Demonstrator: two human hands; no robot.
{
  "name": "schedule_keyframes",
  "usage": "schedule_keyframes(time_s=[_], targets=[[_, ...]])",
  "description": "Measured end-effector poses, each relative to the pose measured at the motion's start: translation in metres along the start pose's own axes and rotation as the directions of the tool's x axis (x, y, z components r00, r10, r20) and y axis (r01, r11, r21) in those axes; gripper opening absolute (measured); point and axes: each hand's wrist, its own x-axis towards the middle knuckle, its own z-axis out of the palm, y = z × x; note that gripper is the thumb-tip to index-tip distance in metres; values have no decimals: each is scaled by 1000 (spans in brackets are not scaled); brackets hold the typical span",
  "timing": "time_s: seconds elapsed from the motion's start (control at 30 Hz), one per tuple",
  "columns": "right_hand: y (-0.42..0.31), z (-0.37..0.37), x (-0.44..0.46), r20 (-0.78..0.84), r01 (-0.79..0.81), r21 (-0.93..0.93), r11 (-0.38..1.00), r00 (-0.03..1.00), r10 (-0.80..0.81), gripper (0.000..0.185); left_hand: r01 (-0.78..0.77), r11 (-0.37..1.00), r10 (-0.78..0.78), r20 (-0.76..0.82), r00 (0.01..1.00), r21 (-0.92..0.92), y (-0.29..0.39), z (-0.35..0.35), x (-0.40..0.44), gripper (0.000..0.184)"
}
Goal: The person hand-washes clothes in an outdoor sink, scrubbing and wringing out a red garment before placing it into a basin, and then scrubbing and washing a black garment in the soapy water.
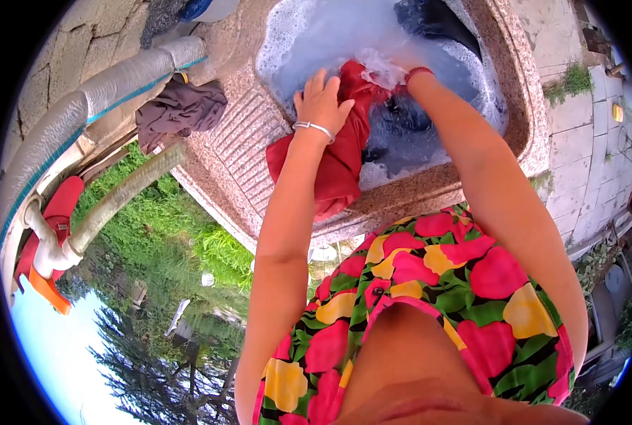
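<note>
My left hand (pixel 323 106), with a silver bangle at the wrist, lies with fingers apart against a wet red cloth (pixel 340 159). The cloth drapes over the inner edge of a speckled stone sink (pixel 528 92) and runs down into cloudy, soapy water (pixel 316 42). My right hand (pixel 405 59), a red band at its wrist, is at the water by the far end of the cloth. Splash and suds blur its fingers, so their grip is hidden. Dark cloth (pixel 440 25) soaks at the far side, and more dark fabric shows under the right forearm.
A ribbed washboard (pixel 245 145) slopes left of the basin. On its outer edge rests a crumpled greyish-purple cloth (pixel 181 110). A wrapped pipe (pixel 117 78) runs along the left, near a red shoe (pixel 62 205). Paving (pixel 574 163) lies to the right.
</note>
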Motion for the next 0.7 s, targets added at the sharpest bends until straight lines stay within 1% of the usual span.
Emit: schedule_keyframes(time_s=[0.03, 0.07, 0.1, 0.17, 0.2, 0.27, 0.3, 0.33, 0.37, 0.4, 0.47, 0.5, 0.53, 0.57, 0.6, 0.63, 0.67, 0.7], targets=[[-16, -9, -15, -52, 36, -140, 990, 998, -44, 33, 69, 997, -70, 7, 998, 38, -3, -13, -18, 58], [-51, -32, -44, -105, 61, -280, 958, 990, -94, 29, 97, 995, -96, -58, 994, 29, -11, -19, -40, 59], [-71, -46, -61, -153, 76, -417, 906, 976, -152, 26, 128, 990, -126, -33, 991, 56, -19, -25, -62, 64], [-34, -25, -42, -315, 162, -405, 900, 899, -304, 24, 180, 977, -176, -48, 983, 114, -27, -25, -108, 67], [-18, -21, -33, -391, 206, -405, 891, 842, -372, 23, 193, 978, -190, -42, 981, 78, -28, -22, -126, 71], [-15, -30, -27, -129, 170, -543, 822, 951, -282, 19, 223, 975, -222, -31, 975, 7, -32, -19, -152, 79], [-17, -33, -29, 5, 171, -611, 773, 977, -212, 17, 240, 971, -240, -53, 969, -5, -29, -21, -159, 76], [-29, -40, -45, -78, 197, -413, 889, 965, -250, 15, 258, 966, -258, -75, 963, -19, -25, -22, -166, 73], [-38, -49, -65, -165, 233, -191, 954, 950, -265, 14, 275, 961, -276, -96, 956, -32, -22, -24, -173, 70], [-47, -58, -80, -254, 275, 39, 961, 933, -257, 13, 269, 959, -279, -129, 952, -89, -23, -28, -181, 66], [-51, -77, -86, -318, 320, 244, 915, 918, -237, 14, 242, 950, -280, -195, 940, -198, -29, -40, -192, 59], [-45, -87, -84, -365, 429, 429, 795, 887, -282, 9, 228, 947, -284, -256, 924, -228, -26, -56, -197, 51], [-48, -95, -87, -413, 513, 588, 625, 855, -313, 9, 273, 858, -405, -247, 880, -434, -30, -67, -204, 52], [-50, -102, -91, -461, 535, 602, 593, 839, -289, 9, 267, 611, -524, -127, 842, -746, -40, -75, -208, 44], [-66, -115, -104, -503, 556, 616, 558, 823, -264, 8, 224, 265, -590, 26, 807, -938, -50, -82, -209, 37], [-95, -123, -120, -632, 592, 490, 640, 747, -207, 11, 186, 57, -605, 114, 788, -981, -51, -95, -210, 36], [-115, -129, -131, -672, 674, 499, 544, 698, -248, 12, 132, -151, -598, 197, 777, -980, -54, -106, -208, 36], [-131, -129, -145, -673, 697, 472, 541, 681, -290, 12, 139, -507, -317, 334, 888, -851, -72, -102, -213, 39]])
